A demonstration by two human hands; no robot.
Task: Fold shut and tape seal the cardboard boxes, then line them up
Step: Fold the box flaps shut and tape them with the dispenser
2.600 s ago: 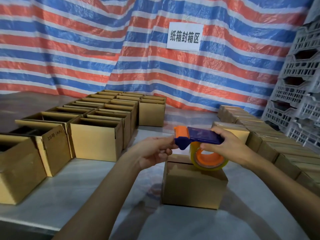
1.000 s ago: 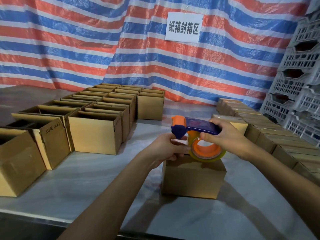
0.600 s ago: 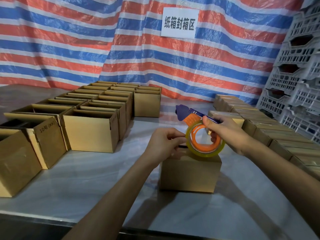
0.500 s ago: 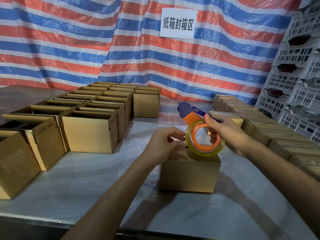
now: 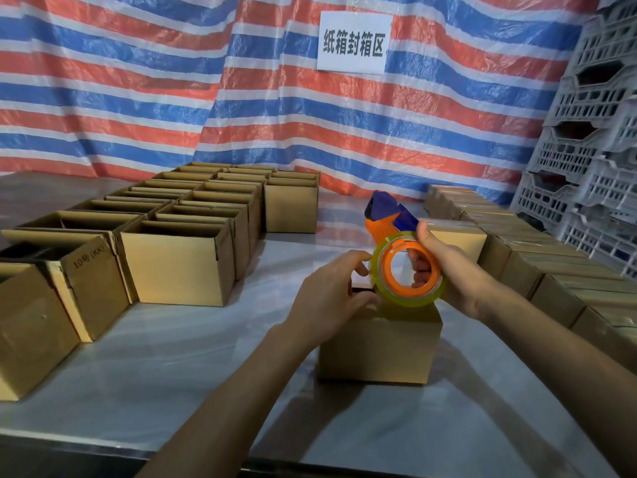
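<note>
The cardboard box (image 5: 377, 350) sits on the table (image 5: 165, 360), directly under both hands. The right hand (image 5: 455, 277) grips the tape dispenser (image 5: 387, 219) with its roll just above the box top. The left hand (image 5: 327, 294) rests at the box's left top edge, fingers curved toward the roll; whether they pinch tape cannot be told.

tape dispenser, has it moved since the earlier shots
Yes. Against the box under it, the tape dispenser has tipped from level to nose-up, its roll down at the box top.
</note>
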